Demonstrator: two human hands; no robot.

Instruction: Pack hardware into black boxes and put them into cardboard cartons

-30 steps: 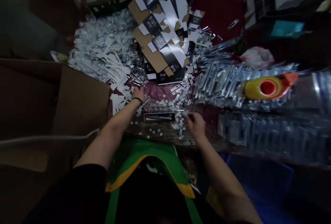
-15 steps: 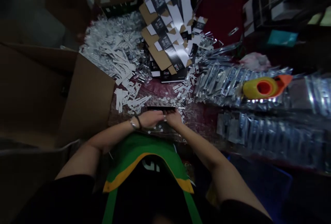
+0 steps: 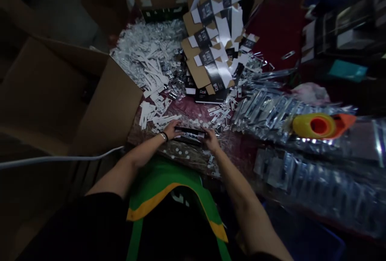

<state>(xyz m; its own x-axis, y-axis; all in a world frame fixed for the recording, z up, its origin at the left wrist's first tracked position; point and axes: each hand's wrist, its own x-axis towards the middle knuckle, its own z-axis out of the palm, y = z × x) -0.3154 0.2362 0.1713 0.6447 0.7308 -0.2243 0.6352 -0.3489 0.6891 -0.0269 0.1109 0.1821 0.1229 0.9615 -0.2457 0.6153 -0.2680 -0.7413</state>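
Note:
A long, narrow black box lies crosswise at the near edge of the table, with silvery and white pieces showing in it. My left hand grips its left end. At the right end, my right hand has its fingers closed on the box as well. Just beyond it are small white discs and a heap of white strips. To the right of the box lie flat white pieces with holes.
Flattened black-and-white cartons lie behind, beside a pile of small clear bags. A large open cardboard box stands left. Rows of clear-bagged parts fill the right, with a yellow-and-orange tape dispenser on top.
My hands have moved apart, from close together at the middle of the black box to its two ends. The box's silvery contents now show. The camera view has shifted.

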